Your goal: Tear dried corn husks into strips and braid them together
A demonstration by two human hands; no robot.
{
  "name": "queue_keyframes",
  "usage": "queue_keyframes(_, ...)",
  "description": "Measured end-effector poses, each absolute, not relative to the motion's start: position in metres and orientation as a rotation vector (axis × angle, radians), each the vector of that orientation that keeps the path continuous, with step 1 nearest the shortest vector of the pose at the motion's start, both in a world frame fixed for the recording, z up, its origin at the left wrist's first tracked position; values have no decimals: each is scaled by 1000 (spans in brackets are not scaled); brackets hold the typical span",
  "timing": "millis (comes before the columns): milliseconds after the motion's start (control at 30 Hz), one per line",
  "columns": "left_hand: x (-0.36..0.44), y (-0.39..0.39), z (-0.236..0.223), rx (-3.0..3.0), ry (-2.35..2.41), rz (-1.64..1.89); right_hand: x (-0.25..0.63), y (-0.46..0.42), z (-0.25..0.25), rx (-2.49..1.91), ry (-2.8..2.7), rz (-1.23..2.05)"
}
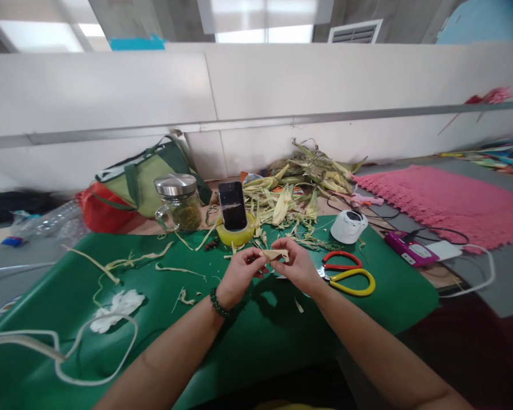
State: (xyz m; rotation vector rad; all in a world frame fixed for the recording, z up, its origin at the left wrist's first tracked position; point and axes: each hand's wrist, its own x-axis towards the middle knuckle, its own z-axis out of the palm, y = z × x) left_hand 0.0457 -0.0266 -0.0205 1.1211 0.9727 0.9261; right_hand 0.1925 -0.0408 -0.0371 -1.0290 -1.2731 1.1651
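Between my two hands a pale strip of corn husk (275,254) is held up over the green mat (154,353). My left hand (241,272), with a beaded bracelet at the wrist, pinches its left end. The fingers of my right hand (298,266) are closed on its right side. Scissors (351,280) with one red and one yellow handle lie by my right hand, which hides part of their blades. Just beyond my hands stands a phone (233,205), propped in a roll of yellow tape (235,234). Husk scraps are scattered around.
A heap of corn husks (308,171) lies at the back. On the left are a lidded glass jar (180,208), a green bag (132,185), crumpled tissue (118,310) and a white cable (96,319). To the right are a white object (348,226), a purple power strip (410,249) and pink cloth (453,199).
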Motion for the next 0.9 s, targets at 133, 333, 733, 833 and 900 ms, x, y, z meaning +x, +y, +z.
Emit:
queue_keyframes(133, 46, -27, -20, 1131, 985, 929, 189, -43, -38, -1059, -1348, 1073)
queue_keyframes(333, 43, -24, -25, 1075, 962, 900, 188, -44, -40, -1093, -1374, 1068)
queue_keyframes(733, 39, -23, -19, 1040, 920, 774, 200, -37, -42, -1043, -1248, 1384)
queue_keyframes(833, 39, -23, -19, 1023, 889, 755, 198, -36, -41, -1030, -1220, 1414)
queue_keyframes(900, 39, -22, -20, 1031, 877, 753, 195, -36, -38, -1029, -1249, 1396)
